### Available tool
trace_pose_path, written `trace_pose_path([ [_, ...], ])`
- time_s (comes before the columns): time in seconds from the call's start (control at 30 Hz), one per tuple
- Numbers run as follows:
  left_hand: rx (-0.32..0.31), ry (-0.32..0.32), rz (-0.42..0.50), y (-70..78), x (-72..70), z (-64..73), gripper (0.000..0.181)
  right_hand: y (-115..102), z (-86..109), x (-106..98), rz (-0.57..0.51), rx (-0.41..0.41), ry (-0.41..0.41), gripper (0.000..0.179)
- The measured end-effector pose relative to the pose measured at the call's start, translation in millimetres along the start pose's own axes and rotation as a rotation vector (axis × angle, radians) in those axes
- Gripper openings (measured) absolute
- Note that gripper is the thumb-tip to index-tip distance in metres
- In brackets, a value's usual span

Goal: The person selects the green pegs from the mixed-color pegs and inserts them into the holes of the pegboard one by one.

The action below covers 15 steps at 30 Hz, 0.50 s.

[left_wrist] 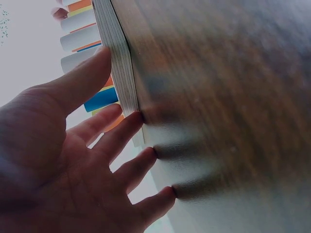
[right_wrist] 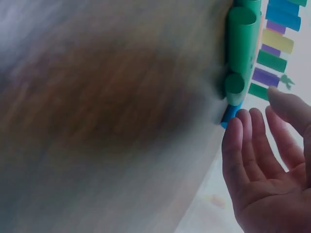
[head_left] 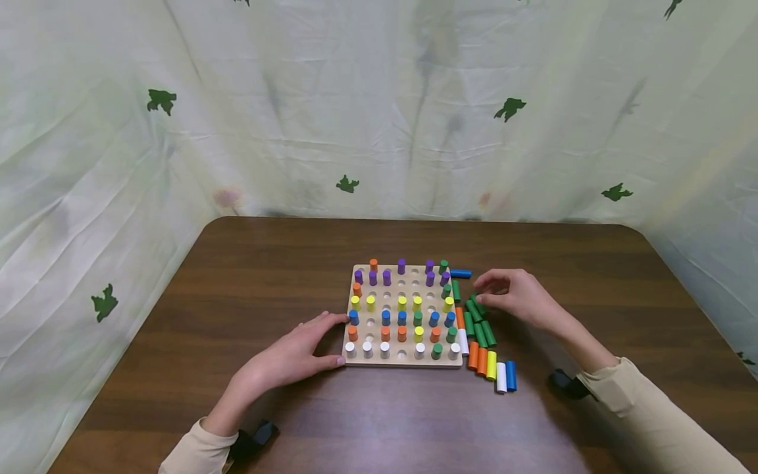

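"hands?"
"left hand (head_left: 291, 351), fingers loosely spread, touches the pale wooden pegboard's (head_left: 394, 308) left edge; right hand (head_left: 522, 297), relaxed, thumb parted, just beside green cylindrical pegs (head_left: 472, 311) along the right edge."
"beyond?"
"brown wooden tabletop (head_left: 284, 257), stretching to its far edge."

Setting: a curtained booth, seemingly a recording station. We list: one pale, creased cloth (head_left: 379, 118), hung behind and along both sides; green cut-out-like patches (head_left: 162, 101) scattered across it; one dark wood-grain tabletop (head_left: 284, 263), far corners rounded; black wrist devices (head_left: 568, 384). Wider room: we cannot tell.
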State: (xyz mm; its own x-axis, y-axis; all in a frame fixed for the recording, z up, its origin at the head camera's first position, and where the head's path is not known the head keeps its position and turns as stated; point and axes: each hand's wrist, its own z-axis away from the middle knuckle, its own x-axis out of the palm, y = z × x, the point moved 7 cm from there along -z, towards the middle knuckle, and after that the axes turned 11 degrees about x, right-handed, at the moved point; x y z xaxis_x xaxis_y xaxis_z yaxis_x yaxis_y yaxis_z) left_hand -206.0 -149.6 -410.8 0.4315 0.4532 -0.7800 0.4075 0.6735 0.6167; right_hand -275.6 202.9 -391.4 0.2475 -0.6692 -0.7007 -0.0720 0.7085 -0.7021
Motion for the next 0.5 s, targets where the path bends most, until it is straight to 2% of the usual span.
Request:
trace_pose_path([
  [0.27,-0.005,-0.001,0.000,0.4,0.0,-0.1,0.070,13,-8.2,7,0.032,0.009,-0.066,0.022],
  [0.5,-0.009,-0.001,0.004,1.8,-0.9,0.2,0.069,14,-12.3,9,0.066,0.005,-0.078,0.023],
])
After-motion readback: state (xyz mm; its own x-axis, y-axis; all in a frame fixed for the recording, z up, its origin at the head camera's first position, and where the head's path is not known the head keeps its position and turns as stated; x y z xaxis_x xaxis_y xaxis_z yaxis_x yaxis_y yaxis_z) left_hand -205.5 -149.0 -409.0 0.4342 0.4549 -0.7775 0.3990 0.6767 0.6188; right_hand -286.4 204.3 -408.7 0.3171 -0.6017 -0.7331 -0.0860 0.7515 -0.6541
